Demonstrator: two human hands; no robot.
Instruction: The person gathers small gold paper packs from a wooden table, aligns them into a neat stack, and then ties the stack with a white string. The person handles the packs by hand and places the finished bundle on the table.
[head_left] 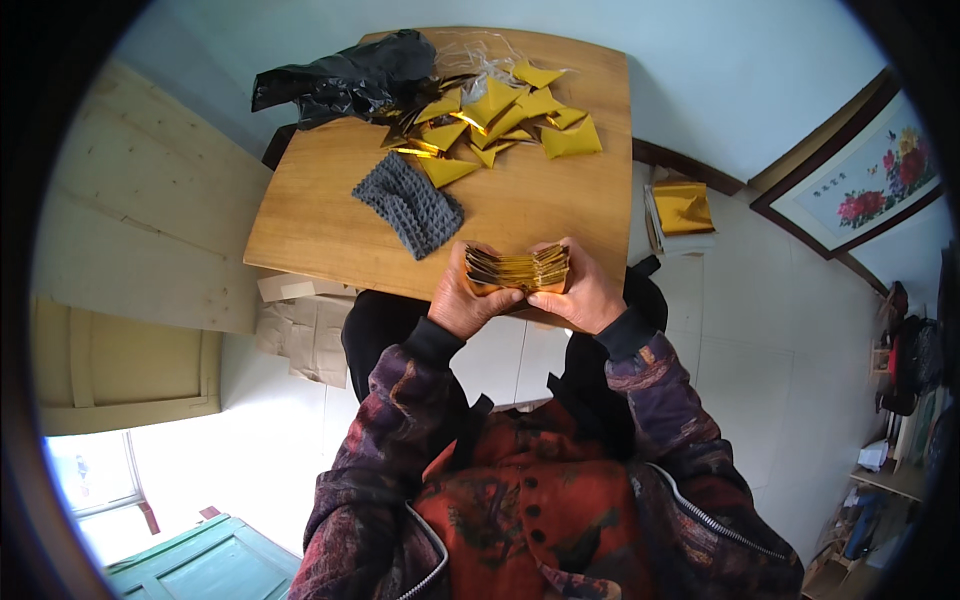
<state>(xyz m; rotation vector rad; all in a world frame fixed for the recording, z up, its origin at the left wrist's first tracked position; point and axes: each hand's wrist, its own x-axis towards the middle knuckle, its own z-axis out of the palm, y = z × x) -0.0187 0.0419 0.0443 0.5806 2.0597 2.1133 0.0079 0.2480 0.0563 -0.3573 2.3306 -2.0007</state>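
Observation:
Between my two hands is a thick stack of folded gold foil paper (517, 268), its layered edges facing up. My left hand (464, 300) grips its left end and my right hand (588, 292) its right end, with both thumbs nearly meeting along the near side. The stack is at the front edge of the wooden table (560, 200). A grey knitted cloth piece (410, 205) lies on the table just beyond my left hand. Farther back, several loose folded gold paper pieces (492, 105) are heaped together.
A crumpled black plastic bag (360, 80) rests at the table's far left, with clear plastic strands (485, 55) beside it. On the floor to the right is a pile with a gold sheet (684, 207) on top. Flattened cardboard (305, 330) lies at the left under the table.

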